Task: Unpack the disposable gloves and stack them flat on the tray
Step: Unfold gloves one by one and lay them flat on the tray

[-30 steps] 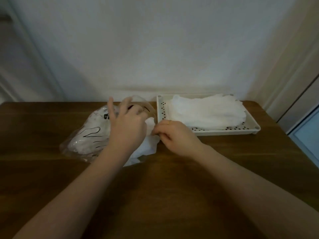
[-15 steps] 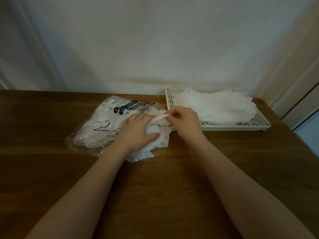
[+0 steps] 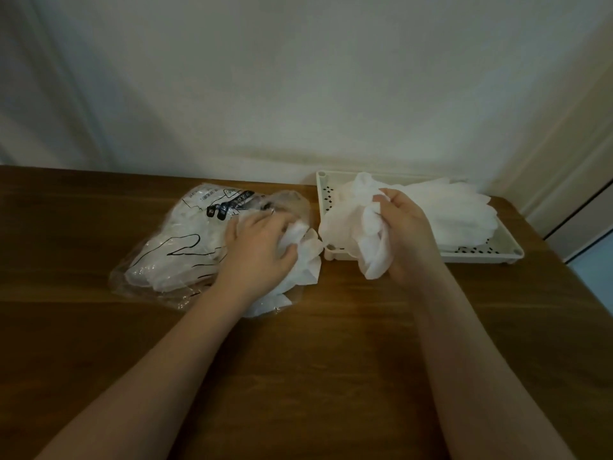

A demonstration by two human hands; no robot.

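Observation:
A clear plastic bag [image 3: 172,250] printed with a black hand outline lies on the wooden table, with white disposable gloves spilling from its right end [image 3: 298,263]. My left hand [image 3: 258,250] rests on that opening, fingers curled into the loose gloves. My right hand [image 3: 404,234] grips a crumpled white glove [image 3: 351,224], lifted over the left end of the white perforated tray [image 3: 481,254]. A flat stack of gloves [image 3: 457,210] lies in the tray.
The brown wooden table [image 3: 315,343] ends just right of the tray. A pale wall rises directly behind the bag and tray. A door frame [image 3: 577,180] stands at the far right.
My right hand has pulled one glove out of the bag and carried it right, over the tray's left end. My left hand has stayed on the bag's opening.

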